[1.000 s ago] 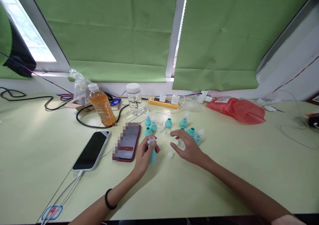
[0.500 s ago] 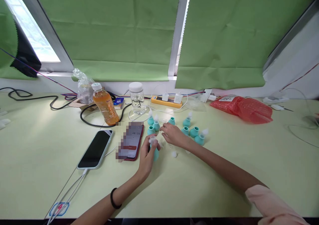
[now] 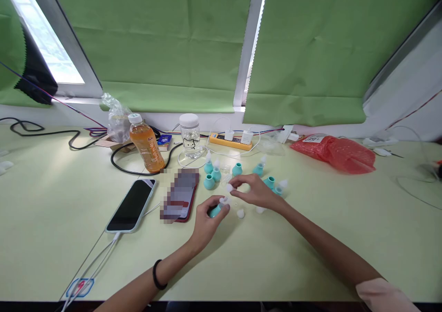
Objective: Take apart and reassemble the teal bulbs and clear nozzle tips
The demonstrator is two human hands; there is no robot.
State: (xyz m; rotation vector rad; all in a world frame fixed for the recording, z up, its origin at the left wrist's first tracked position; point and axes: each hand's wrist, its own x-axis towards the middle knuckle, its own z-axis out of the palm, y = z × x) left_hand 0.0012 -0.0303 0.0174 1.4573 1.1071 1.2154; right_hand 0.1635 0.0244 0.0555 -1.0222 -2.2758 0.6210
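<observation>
My left hand [image 3: 206, 220] is wrapped round a teal rubber bulb [image 3: 216, 210], tilted so its clear neck points right. My right hand [image 3: 253, 192] pinches a small white tip [image 3: 229, 188] just above and to the right of that neck, not touching it. Behind my hands stand several more teal bulbs [image 3: 208, 181], some with white tips on them, such as the one at the right [image 3: 280, 187]. Loose white caps [image 3: 240, 214] lie on the pale green table [image 3: 283, 252] between my hands.
A red phone [image 3: 181, 195] and a black-screened phone [image 3: 131, 205] on a white cable lie to the left. Farther back stand an orange drink bottle [image 3: 146, 144], a glass jar [image 3: 189, 136], a yellow power strip [image 3: 230, 140], black cables and a red plastic bag [image 3: 336, 153].
My left hand has tipped the bulb from upright towards the right. My right hand picked up a white tip near the bulbs and brought it close to the bulb's neck.
</observation>
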